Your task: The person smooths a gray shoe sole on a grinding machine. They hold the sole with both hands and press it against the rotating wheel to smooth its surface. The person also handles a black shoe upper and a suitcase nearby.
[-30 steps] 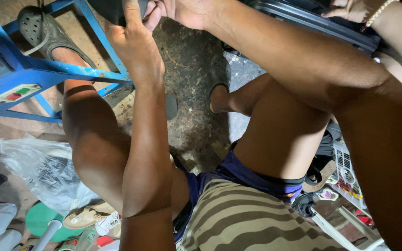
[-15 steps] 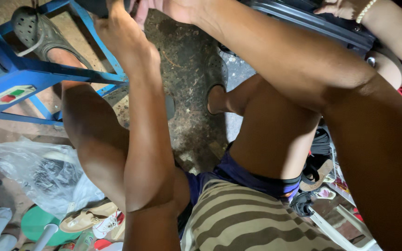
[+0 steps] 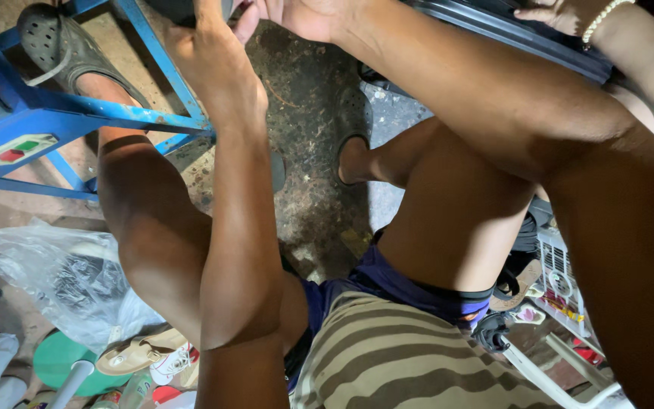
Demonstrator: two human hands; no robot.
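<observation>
**Caller:** Two hands are up at the very top edge of the view. The left hand (image 3: 217, 60) reaches straight out along a long extended forearm, wrist tipped back, and the right hand (image 3: 304, 14) comes in from the right on an arm that crosses the whole picture.

**Partner:** What are they on?

**Caller:** A dark, rounded object (image 3: 183, 7), cut off by the top border. It sits just above the left hand, between both hands, close to the blue painted metal frame (image 3: 115, 113). I can't make out what kind of thing it is.

**Partner:** And the fingers?

**Caller:** Left ones run out of frame at the object, so whether they're clamped or loose, I cannot tell. On the right, a few fingers (image 3: 247, 19) curl down toward the same spot; closed on it or merely touching, I cannot tell either.

**Partner:** How far along does the work look?

**Caller:** My judgement: mid-handling. Both hands are engaged on the piece and nothing is set down finished in view.

**Partner:** Surroundings?

**Caller:** Seated person, bare knees, striped olive-and-cream shorts (image 3: 410, 356). A grey clog (image 3: 58, 42) rests on the frame. Crumpled clear plastic bag (image 3: 62, 276) on the stained concrete floor (image 3: 312, 151). Another person's hand with a beaded bracelet (image 3: 562, 14) is at the upper right, apart.
</observation>
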